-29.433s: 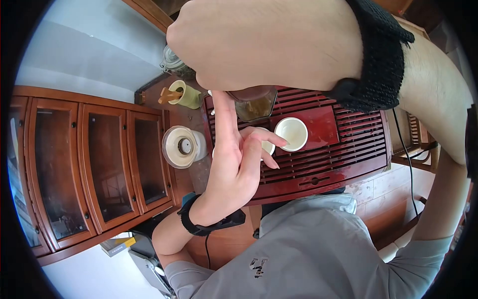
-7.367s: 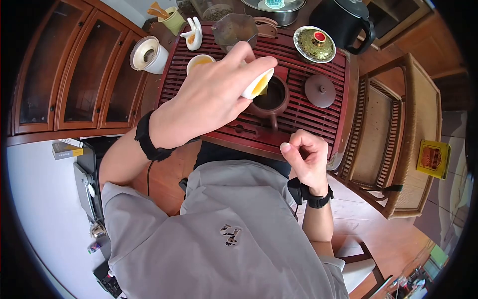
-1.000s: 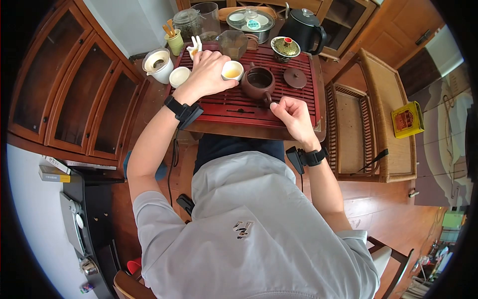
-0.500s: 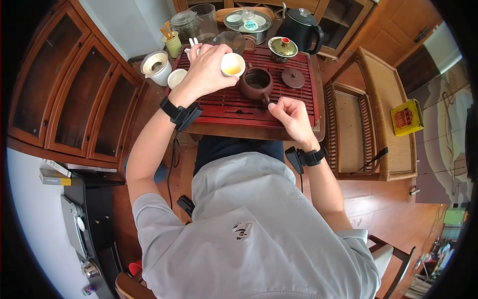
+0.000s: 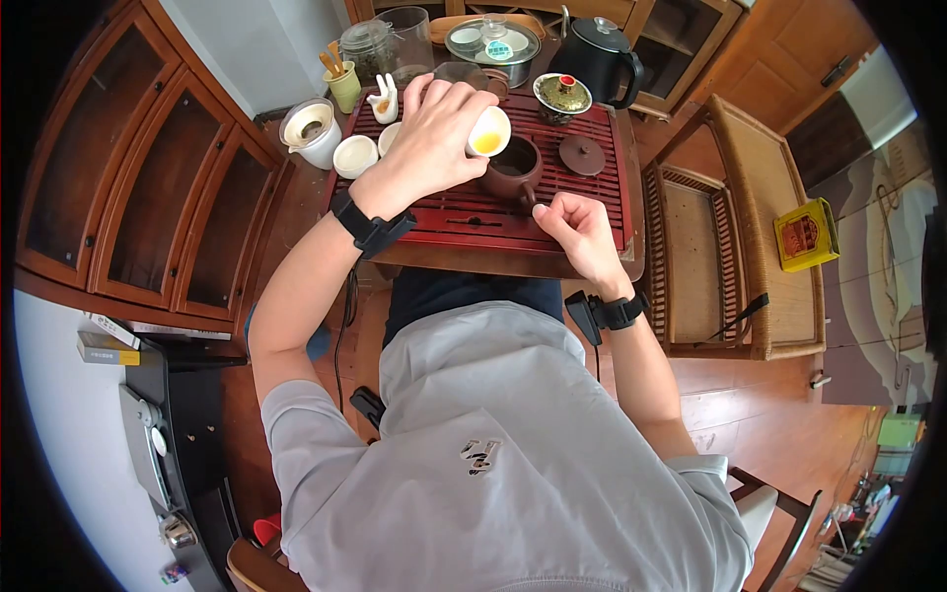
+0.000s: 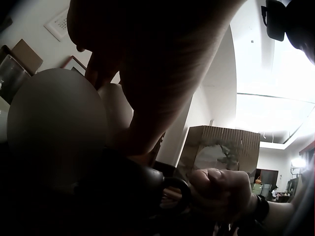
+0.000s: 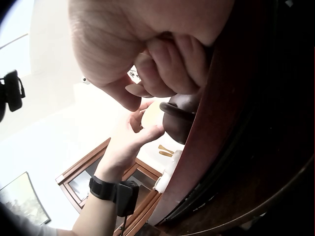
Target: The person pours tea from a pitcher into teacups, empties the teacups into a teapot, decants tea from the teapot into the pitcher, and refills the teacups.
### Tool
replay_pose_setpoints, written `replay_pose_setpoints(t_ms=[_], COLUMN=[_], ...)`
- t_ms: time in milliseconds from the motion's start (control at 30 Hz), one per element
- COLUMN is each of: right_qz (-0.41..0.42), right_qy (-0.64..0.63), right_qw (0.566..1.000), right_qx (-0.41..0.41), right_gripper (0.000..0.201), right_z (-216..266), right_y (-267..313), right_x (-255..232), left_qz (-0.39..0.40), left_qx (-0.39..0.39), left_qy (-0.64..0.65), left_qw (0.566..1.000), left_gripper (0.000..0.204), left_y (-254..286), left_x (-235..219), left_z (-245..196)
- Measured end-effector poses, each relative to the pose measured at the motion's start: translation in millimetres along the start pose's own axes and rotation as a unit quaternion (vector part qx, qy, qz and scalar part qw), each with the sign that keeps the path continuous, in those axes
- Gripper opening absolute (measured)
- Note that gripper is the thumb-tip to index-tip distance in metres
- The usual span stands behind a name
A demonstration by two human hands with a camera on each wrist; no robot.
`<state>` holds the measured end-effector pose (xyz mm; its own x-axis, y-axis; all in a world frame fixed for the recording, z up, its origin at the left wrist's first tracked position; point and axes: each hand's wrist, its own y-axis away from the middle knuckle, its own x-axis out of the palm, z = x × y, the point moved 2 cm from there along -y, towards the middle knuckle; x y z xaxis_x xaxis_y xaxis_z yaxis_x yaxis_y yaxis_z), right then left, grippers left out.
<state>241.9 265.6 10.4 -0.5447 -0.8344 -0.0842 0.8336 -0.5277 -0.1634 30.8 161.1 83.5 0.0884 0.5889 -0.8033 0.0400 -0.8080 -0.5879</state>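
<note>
My left hand (image 5: 429,138) holds a small white teacup (image 5: 490,131) of yellow tea between fingers and thumb. The cup is tipped to the right, its rim at the mouth of the open brown clay teapot (image 5: 515,183). My right hand (image 5: 580,235) is curled in a loose fist by the tray's front edge, just beside the teapot's handle (image 7: 178,112); its curled fingers (image 7: 160,61) grip nothing in the right wrist view. The teapot's round lid (image 5: 582,155) lies on the slatted tray to the right. Two more white cups, one (image 5: 355,156) in plain sight, stand left of my left hand.
The red slatted tea tray (image 5: 434,229) bears a white hand-shaped ornament (image 5: 384,99), a partly hidden glass pitcher (image 5: 462,72) and a patterned lidded bowl (image 5: 562,94). Behind stand a black kettle (image 5: 597,59) and a steel pot (image 5: 491,44). A white strainer pot (image 5: 312,130) is at left.
Over the last second my left hand has lifted the cup from beside the teapot, carried it right and tipped it at the teapot's mouth. The right hand has stayed put.
</note>
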Motion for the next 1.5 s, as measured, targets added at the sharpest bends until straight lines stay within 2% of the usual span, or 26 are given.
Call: replay_pose_setpoints(t_ms=[167, 500, 733, 1133, 1500], right_qz=[0.002, -0.002, -0.001, -0.007, -0.005], right_qy=[0.002, 0.011, 0.001, 0.021, 0.017], right_qw=[1.0, 1.0, 1.0, 1.0, 1.0], right_qx=[0.003, -0.001, 0.006, -0.001, -0.003], right_gripper=[0.038, 0.038, 0.039, 0.038, 0.038], right_z=[1.2, 2.0, -0.8, -0.7, -0.4], right_y=[-0.1, 0.1, 0.0, -0.7, -0.6], right_x=[-1.0, -0.5, -1.6, -1.7, -1.3], left_qz=[0.004, -0.001, -0.016, 0.077, 0.131], left_qx=[0.049, 0.069, 0.022, -0.074, -0.104], left_qy=[-0.047, -0.038, -0.048, -0.04, -0.019], left_qw=[0.998, 0.997, 0.998, 0.994, 0.986], left_gripper=[0.068, 0.073, 0.063, 0.059, 0.052], left_y=[-0.7, 1.6, 6.4, 23.5, 30.0], left_x=[-1.6, -1.0, -0.7, 5.4, 6.8], left_z=[-8.3, -13.1, 5.2, 29.0, 37.4])
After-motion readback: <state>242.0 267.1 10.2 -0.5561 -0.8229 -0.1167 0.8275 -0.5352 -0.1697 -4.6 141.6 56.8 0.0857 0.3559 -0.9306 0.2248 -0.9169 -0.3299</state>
